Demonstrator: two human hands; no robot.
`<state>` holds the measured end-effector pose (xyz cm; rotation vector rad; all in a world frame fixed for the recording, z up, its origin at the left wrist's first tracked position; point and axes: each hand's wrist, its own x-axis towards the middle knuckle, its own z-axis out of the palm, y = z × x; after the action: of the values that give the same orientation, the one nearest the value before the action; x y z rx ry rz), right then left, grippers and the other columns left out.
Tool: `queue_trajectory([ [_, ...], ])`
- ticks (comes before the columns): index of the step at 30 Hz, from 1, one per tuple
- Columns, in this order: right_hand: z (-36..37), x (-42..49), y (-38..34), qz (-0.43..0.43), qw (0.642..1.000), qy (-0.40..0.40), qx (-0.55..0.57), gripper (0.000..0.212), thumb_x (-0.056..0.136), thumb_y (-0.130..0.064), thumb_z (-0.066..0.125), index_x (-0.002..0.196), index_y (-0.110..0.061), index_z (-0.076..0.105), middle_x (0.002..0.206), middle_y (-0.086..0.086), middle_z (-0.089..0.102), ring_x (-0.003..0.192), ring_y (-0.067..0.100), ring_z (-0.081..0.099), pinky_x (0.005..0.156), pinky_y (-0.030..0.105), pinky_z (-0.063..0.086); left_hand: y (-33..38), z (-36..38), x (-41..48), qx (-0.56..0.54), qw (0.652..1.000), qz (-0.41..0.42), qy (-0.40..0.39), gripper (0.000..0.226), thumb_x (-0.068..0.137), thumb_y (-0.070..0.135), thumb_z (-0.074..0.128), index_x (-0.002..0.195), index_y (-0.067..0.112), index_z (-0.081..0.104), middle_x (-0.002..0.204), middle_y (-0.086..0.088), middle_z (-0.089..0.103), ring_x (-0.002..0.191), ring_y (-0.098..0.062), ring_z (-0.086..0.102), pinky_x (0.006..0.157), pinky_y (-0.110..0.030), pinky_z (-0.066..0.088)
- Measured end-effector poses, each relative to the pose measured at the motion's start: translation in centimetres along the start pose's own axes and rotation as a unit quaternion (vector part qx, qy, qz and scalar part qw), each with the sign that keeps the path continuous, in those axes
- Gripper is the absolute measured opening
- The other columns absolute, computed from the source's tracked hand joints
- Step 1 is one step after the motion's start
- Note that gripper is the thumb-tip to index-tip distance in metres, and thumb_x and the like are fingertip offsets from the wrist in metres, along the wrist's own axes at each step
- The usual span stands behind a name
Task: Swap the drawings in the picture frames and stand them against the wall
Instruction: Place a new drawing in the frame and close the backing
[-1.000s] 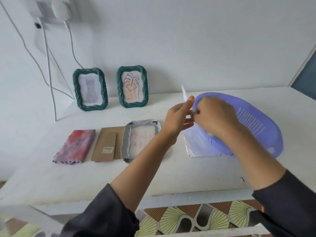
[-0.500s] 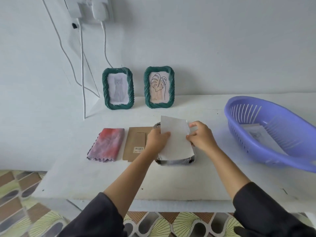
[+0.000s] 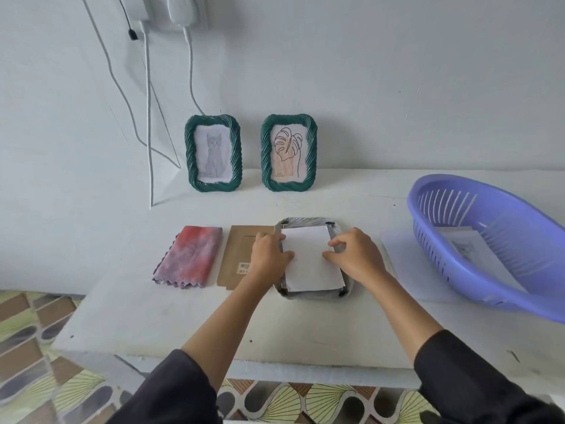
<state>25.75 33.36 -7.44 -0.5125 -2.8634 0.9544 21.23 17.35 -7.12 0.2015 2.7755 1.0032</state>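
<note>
A white worktop met the pale wall behind the face-down frame. Left hand and right hand pinched the sheet, now lowered flat onto it.

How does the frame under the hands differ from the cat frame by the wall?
The cat frame stands upright against the wall, drawing showing; the grey frame lies flat, white paper on it. The cat frame is green, the other grey. Both are rounded rectangles.
</note>
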Motion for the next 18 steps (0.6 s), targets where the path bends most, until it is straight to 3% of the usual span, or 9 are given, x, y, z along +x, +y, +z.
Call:
queue_trajectory([
  [5, -0.1, -0.2, 1.1, -0.018, 0.999, -0.034, -0.008, 0.037, 0.074, -0.036, 0.072, 0.11, -0.03, 0.066, 0.125, 0.005, 0.047, 0.121, 0.023, 0.042, 0.098, 0.033, 0.036, -0.3, -0.2, 0.3, 0.003, 1.0, 0.01, -0.008, 0.044, 0.087, 0.02, 0.062, 0.13, 0.012, 0.054, 0.134, -0.013, 0.04, 0.124, -0.028, 0.044, 0.105, -0.026, 0.031],
  [18, 0.8, -0.6, 2.0, -0.024, 0.999, -0.017, 0.016, 0.039, 0.074, -0.04, 0.071, 0.111, -0.032, 0.065, 0.129, 0.001, 0.049, 0.121, 0.021, 0.044, 0.097, 0.035, 0.033, -0.4, 0.0, 0.3, -0.002, 1.0, 0.022, -0.018, 0.044, 0.089, 0.024, 0.06, 0.131, 0.016, 0.053, 0.134, -0.013, 0.038, 0.126, -0.028, 0.039, 0.106, -0.028, 0.03],
])
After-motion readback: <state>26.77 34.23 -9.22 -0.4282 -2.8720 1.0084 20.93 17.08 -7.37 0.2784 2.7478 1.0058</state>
